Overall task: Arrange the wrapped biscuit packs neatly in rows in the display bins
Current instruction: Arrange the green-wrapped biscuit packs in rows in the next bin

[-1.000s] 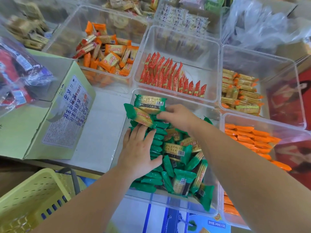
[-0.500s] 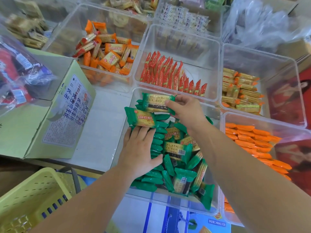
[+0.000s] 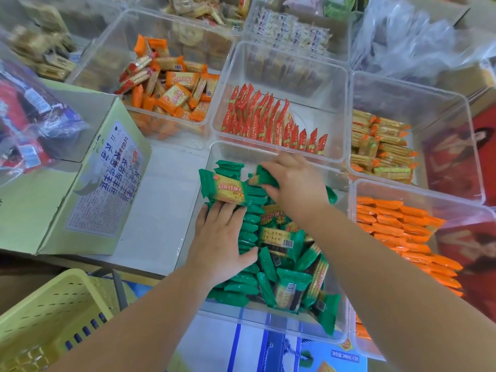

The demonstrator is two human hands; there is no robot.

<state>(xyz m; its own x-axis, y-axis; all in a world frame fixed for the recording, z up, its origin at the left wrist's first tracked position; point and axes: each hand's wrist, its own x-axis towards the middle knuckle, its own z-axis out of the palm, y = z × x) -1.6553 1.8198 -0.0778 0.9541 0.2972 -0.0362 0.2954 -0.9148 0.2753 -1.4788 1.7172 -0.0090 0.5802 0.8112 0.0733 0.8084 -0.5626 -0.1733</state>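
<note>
— How far along are you?

— Maybe a third, in this clear plastic bin (image 3: 255, 318). My left hand (image 3: 225, 237), fingers straight, is pressing flat on a row of green wrapped biscuit packs (image 3: 249, 224) standing on edge along the left wall. My right hand (image 3: 292, 181) is pinching one green pack (image 3: 264, 177) over the far end.

— And the rest?

— A loose green heap (image 3: 295, 277) is lying jumbled on the right, waiting. My palm is probably hiding more of the row.

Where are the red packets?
In the head view, the red packets stand in a row in the clear bin at the middle, just beyond the bin of green packets and right of the heaped orange packets.
</note>
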